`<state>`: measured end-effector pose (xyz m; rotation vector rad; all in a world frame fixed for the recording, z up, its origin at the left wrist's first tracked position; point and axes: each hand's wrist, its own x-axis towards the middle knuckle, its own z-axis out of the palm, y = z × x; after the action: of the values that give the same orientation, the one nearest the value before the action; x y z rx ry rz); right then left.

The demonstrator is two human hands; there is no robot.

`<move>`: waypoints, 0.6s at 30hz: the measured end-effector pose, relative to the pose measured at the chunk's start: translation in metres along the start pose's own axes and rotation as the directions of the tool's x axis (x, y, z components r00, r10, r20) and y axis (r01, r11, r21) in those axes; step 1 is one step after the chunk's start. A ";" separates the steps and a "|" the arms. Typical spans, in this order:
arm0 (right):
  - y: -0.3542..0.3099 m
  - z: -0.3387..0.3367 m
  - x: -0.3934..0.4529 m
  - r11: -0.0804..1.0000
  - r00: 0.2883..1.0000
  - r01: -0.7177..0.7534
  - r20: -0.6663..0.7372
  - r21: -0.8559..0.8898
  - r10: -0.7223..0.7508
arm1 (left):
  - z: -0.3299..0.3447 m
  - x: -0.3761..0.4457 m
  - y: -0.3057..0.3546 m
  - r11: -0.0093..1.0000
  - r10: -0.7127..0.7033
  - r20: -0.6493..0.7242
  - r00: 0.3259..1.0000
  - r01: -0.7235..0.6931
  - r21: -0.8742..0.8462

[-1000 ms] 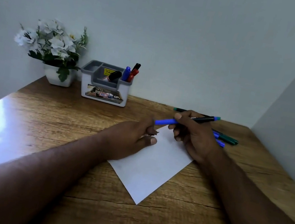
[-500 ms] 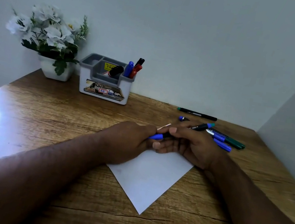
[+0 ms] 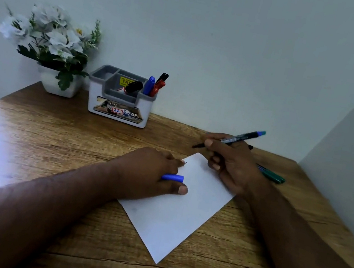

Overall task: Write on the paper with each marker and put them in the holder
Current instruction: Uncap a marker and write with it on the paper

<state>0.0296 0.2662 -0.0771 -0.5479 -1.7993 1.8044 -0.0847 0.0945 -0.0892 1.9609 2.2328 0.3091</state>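
holder (image 3: 118,109): white-and-grey desk organiser at the back of the tabletop (image 3: 50,147), near the wall; several compartments, printed label on its front
holder, right compartment: blue marker (image 3: 149,85), red marker (image 3: 157,88) and a black-capped marker (image 3: 162,77), all standing, tops leaning right
holder, middle compartment: black-capped marker lying tilted (image 3: 132,87); yellow price sticker behind it
holder, left compartment: contents cannot be told
flower pot (image 3: 57,87): white, holds white flowers with green leaves; just left of holder, apart from it
paper (image 3: 181,212): white sheet, turned corner-on, flat on tabletop between both forearms
left hand (image 3: 152,176): rests on paper's left edge, fingers curled round blue cap (image 3: 172,177), thumb below it
right hand (image 3: 229,164): over paper's far corner, grasping uncapped marker (image 3: 236,139) in writing grip; tip points left, above the tabletop just beyond the paper corner; teal end up-right
loose markers (image 3: 272,175): green one lying on tabletop behind right hand, partly hidden; count unclear
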 end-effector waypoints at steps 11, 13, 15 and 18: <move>0.009 -0.002 0.004 0.935 0.995 0.083 0.084 -0.345 -0.057 | 0.002 0.002 -0.002 0.999 0.015 -0.037 0.999 -0.016 -0.031; 0.011 -0.002 0.005 0.932 0.994 0.099 0.083 -0.349 -0.074 | 0.003 0.002 -0.003 0.999 0.023 -0.056 0.998 -0.025 -0.041; 0.011 -0.002 0.005 0.931 0.993 0.110 0.081 -0.348 -0.087 | 0.004 0.002 -0.004 0.999 0.021 -0.065 0.998 -0.024 -0.048; 0.011 -0.003 0.004 0.926 0.991 0.124 0.086 -0.358 -0.099 | 0.005 0.003 -0.005 0.999 0.004 -0.068 0.998 -0.007 -0.046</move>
<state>0.0270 0.2715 -0.0878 -0.5136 -2.1817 1.4350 -0.0890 0.0972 -0.0954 1.9622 2.2405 0.4306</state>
